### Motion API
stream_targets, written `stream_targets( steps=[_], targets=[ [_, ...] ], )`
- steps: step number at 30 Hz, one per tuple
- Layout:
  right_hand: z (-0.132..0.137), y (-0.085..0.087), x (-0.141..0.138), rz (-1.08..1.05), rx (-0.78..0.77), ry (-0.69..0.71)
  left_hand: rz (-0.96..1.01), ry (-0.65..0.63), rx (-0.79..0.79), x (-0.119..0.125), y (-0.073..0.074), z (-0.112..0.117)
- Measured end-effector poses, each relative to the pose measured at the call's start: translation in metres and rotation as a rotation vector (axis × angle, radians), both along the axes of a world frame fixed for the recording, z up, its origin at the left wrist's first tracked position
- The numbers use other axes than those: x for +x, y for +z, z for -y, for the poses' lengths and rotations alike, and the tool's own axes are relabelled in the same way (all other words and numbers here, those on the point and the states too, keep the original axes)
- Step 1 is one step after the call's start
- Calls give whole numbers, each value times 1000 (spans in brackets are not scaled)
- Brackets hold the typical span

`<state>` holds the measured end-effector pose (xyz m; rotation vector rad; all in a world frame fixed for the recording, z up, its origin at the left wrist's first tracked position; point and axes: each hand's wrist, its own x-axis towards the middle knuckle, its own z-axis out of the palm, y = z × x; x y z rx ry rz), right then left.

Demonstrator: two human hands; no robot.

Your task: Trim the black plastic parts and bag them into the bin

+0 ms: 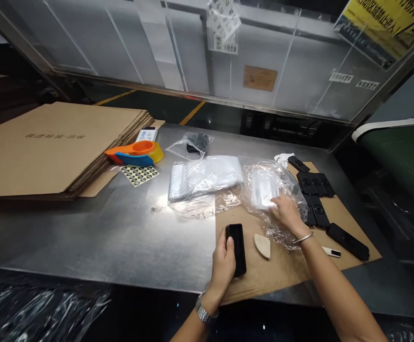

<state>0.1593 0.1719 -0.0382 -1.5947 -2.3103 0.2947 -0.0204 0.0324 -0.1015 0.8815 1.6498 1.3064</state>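
So the left hand (pixel 223 263) is gripping a black case (pixel 236 249) along its left edge, thumb lying flat on top and the other fingers tucked around the side. The case is sitting lengthwise on the near left part of a brown cardboard sheet (pixel 281 270), which is lying on the steel table (pixel 121 232). There's a metal watch on that wrist.

The right hand (pixel 287 213) is reaching out to a crinkly clear bag (pixel 264 190) full of white pieces, just beyond and to the right of the case. Its fingers are resting on the white stuff at the bag's near side, but I honestly can't tell whether they're pinching anything or just pressing on it. A thin bangle is hanging on that wrist.

Between the two hands a small beige wedge (pixel 263 245) is lying on the cardboard, just right of the case and not touching it. To the right of the bag a bunch of flat black parts (pixel 314 190) are sitting in rows, with a longer black bar (pixel 347 241) and a little white stick (pixel 331 251) nearer the edge.

Farther left, a pile of clear pouches (pixel 203 178) is lying beside the bag. Past that there's an orange and blue tape dispenser (pixel 136 153), a sheet of round stickers (pixel 140 175) just in front of it, and a big stack of flattened boxes (pixel 50 147) at the far left.
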Motion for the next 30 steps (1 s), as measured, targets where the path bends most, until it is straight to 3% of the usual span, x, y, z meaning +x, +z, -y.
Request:
stream_targets(
  steps=[3, 7, 9, 12, 14, 16, 20, 24, 30],
  targets=[
    [-7, -5, 0, 159, -60, 102, -93, 31, 4, 3, -4, 1],
    [-4, -8, -2, 276, -119, 185, -384, 35, 81, 5, 9, 6],
    [-4, -9, -3, 302, -148, 185, -458, -76, 179, 8, 21, 2],
    [-9, -14, -1, 296, -201, 159, -515, -361, 326, 18, 39, -17],
    [-13, -17, 3, 266, -235, 141, -608, -528, 385, 28, 45, -35],
    [-18, -19, 8, 219, -260, 118, -691, -614, 395, 39, 45, -54],
    [-26, -24, 18, 82, -273, 42, -726, -608, 358, 56, 36, -81],
    [-27, -28, 23, -110, -262, -3, -707, -596, 332, 63, 31, -90],
    [-12, -18, 28, -435, -210, -24, -544, -496, 291, 63, 39, -93]
  ],
)
